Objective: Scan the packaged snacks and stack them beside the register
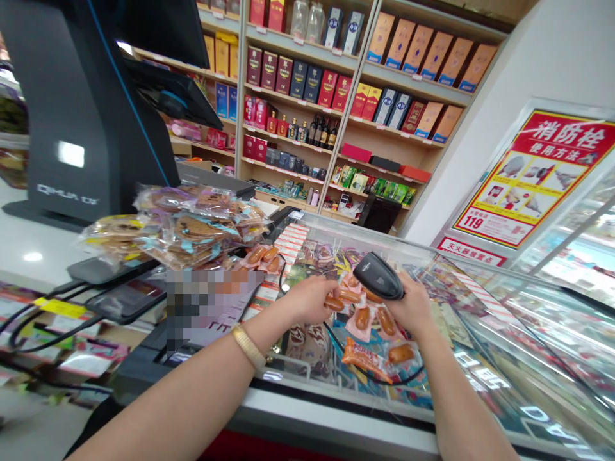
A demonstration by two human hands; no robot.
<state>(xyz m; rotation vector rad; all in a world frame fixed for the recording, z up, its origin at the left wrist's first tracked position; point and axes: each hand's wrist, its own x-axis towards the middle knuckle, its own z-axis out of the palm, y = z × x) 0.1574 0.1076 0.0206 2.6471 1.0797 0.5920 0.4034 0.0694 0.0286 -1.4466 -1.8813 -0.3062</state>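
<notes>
My right hand (414,304) is wrapped around a black barcode scanner (377,275), its head pointing to the upper left over the glass counter. Close to its left, my left hand (314,299) has its fingers closed on a small wrapped sausage (335,303); a gold bracelet (248,346) circles that wrist. Several more sausages in clear packets, one of them a wrapped sausage (362,319), lie on the glass beneath and between my hands. Nearer me is an orange snack packet (366,360), with the scanner's black cable (401,383) curving past it.
A pile of bagged flat brown snacks (202,224) sits left, before a dark checkout terminal (91,128). Several sausage packets (263,257) lie beside it. A phone-like device (125,298) with cables is at left. Boxed goods fill the shelves (302,96) behind; a red-yellow poster (541,176) hangs right.
</notes>
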